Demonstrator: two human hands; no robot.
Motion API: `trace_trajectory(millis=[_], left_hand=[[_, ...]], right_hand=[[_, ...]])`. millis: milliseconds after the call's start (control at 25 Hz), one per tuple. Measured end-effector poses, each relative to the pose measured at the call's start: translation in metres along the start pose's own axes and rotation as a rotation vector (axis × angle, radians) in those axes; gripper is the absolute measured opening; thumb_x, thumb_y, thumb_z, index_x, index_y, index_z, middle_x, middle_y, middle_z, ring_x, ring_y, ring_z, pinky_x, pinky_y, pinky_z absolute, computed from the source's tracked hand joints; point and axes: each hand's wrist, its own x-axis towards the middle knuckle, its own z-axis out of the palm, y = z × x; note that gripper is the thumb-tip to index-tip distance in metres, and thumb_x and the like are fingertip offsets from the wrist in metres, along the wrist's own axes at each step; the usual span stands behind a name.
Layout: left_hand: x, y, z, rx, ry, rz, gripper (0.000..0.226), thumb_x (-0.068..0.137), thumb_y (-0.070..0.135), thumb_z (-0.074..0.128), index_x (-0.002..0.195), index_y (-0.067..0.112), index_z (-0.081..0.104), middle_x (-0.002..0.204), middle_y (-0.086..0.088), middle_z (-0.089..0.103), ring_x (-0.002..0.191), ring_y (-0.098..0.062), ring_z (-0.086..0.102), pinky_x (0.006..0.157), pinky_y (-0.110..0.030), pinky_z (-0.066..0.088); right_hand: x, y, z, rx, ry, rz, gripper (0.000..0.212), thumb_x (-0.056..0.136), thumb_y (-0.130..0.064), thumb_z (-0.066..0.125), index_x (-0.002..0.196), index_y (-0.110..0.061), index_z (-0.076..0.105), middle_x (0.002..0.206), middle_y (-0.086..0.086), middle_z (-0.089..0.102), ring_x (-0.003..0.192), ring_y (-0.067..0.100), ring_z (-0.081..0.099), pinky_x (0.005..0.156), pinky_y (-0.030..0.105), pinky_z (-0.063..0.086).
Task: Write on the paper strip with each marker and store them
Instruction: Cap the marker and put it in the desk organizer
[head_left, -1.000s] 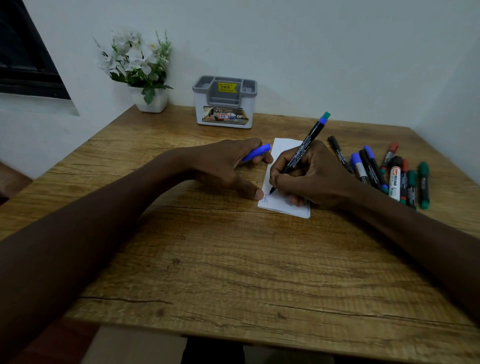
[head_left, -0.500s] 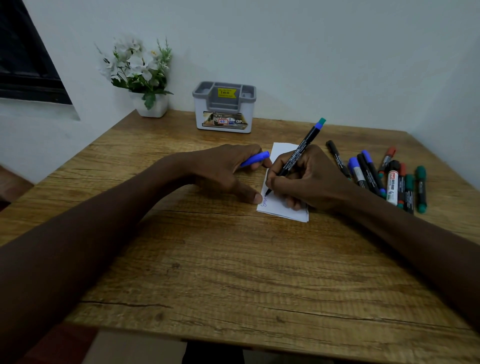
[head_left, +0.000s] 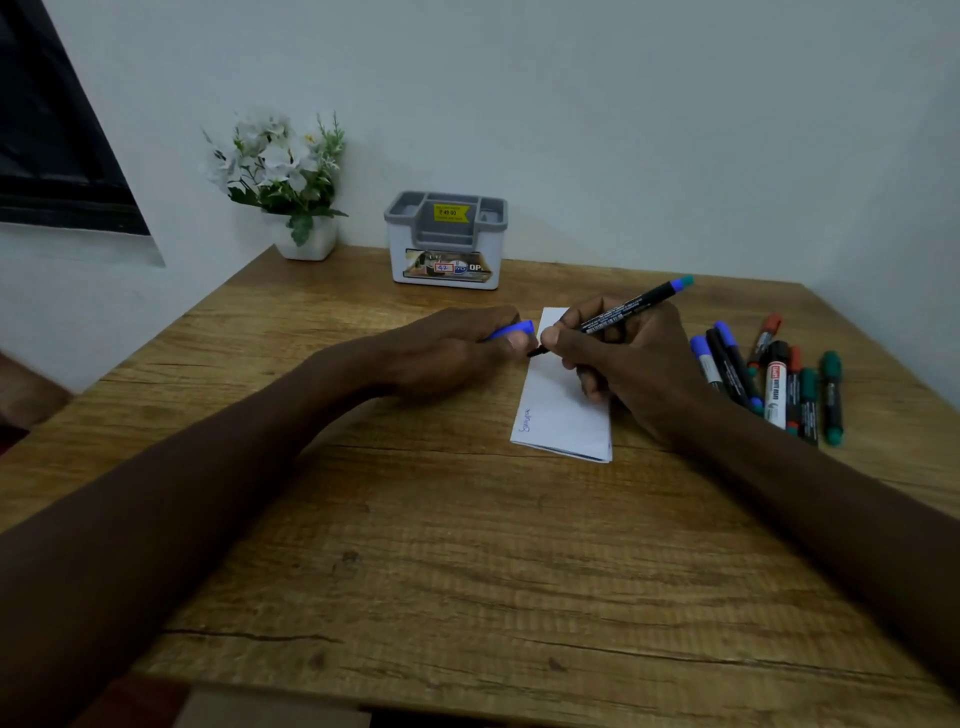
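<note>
Right hand (head_left: 628, 358) gripped black marker (head_left: 618, 312) over the paper strip (head_left: 566, 415); left hand (head_left: 457, 348) held its blue cap (head_left: 511, 330), tip nearly touching.

Wooden table (head_left: 467, 545) against pale walls (head_left: 571, 104), dark window (head_left: 47, 156).

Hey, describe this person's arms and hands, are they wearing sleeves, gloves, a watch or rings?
Nothing is worn that shows. The left forearm and right forearm are bare, with no sleeves or cuffs in frame. The left hand and right hand have no gloves; no watch, bracelet or ring is visible, though some fingers are hidden.
</note>
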Motion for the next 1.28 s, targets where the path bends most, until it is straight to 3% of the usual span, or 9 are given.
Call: trace_trajectory(millis=[120,320,480,600,800,1040,1160,1280], left_hand=[[-0.002,-0.006,-0.003,0.063,0.153,0.066,0.026,0.109,0.035,0.038,0.109,0.021,0.059,0.096,0.005,0.061,0.085,0.003,0.052,0.072,-0.024,0.039],[-0.002,-0.005,0.001,0.126,0.217,0.164,0.015,0.106,0.028,0.049,0.093,0.028,0.056,0.084,0.01,0.057,0.076,-0.004,0.05,0.064,-0.017,0.034],[-0.003,-0.007,0.001,0.148,0.201,0.147,0.014,0.106,0.029,0.049,0.094,0.027,0.057,0.085,0.01,0.056,0.077,-0.004,0.049,0.064,-0.022,0.034],[-0.001,-0.008,0.002,0.173,0.184,0.115,0.017,0.106,0.031,0.049,0.097,0.021,0.059,0.085,0.01,0.057,0.076,-0.003,0.048,0.063,-0.022,0.033],[-0.002,-0.003,0.004,0.128,0.199,0.125,0.022,0.106,0.031,0.05,0.085,0.038,0.053,0.078,0.012,0.056,0.072,-0.003,0.049,0.062,-0.02,0.032],[0.0,-0.005,0.008,0.11,0.283,0.138,0.02,0.102,0.024,0.058,0.088,0.017,0.069,0.073,0.003,0.062,0.069,-0.011,0.052,0.061,-0.025,0.035],[0.002,-0.004,0.012,0.096,0.339,0.152,0.021,0.1,0.022,0.062,0.084,0.013,0.072,0.068,-0.003,0.063,0.065,-0.015,0.053,0.06,-0.029,0.036],[0.004,-0.003,0.014,0.094,0.349,0.164,0.02,0.099,0.022,0.064,0.08,0.02,0.072,0.066,0.001,0.062,0.061,-0.011,0.051,0.058,-0.029,0.035]], right_hand=[[0.003,0.001,-0.003,0.142,0.075,-0.022,0.018,0.09,-0.015,0.071,0.09,0.003,0.071,0.066,0.011,0.068,0.044,0.018,0.057,0.044,0.027,0.048],[0.005,0.0,-0.006,0.414,-0.009,0.093,0.04,0.088,-0.024,0.045,0.095,0.007,0.069,0.076,0.024,0.07,0.058,0.029,0.068,0.056,0.036,0.058],[0.004,-0.001,-0.006,0.431,0.028,0.061,0.025,0.085,-0.018,0.043,0.089,-0.001,0.061,0.074,0.023,0.071,0.059,0.031,0.07,0.057,0.038,0.059],[0.004,-0.003,-0.005,0.437,0.042,0.051,0.012,0.084,-0.015,0.045,0.083,-0.007,0.054,0.073,0.025,0.071,0.058,0.033,0.071,0.057,0.04,0.06],[0.004,0.001,-0.003,0.334,-0.015,0.048,0.009,0.093,-0.01,0.06,0.092,-0.002,0.065,0.082,0.027,0.074,0.071,0.038,0.075,0.062,0.04,0.062],[0.001,0.002,-0.006,0.237,-0.039,0.012,0.015,0.086,-0.004,0.071,0.098,0.005,0.072,0.085,0.025,0.075,0.076,0.034,0.076,0.065,0.034,0.062],[0.002,0.001,-0.007,0.285,-0.029,0.042,0.025,0.08,-0.009,0.074,0.098,0.008,0.071,0.085,0.026,0.075,0.077,0.034,0.076,0.066,0.036,0.062],[0.002,0.003,-0.006,0.287,-0.022,0.046,0.022,0.083,-0.006,0.072,0.1,0.008,0.071,0.085,0.025,0.075,0.077,0.034,0.076,0.067,0.037,0.062]])
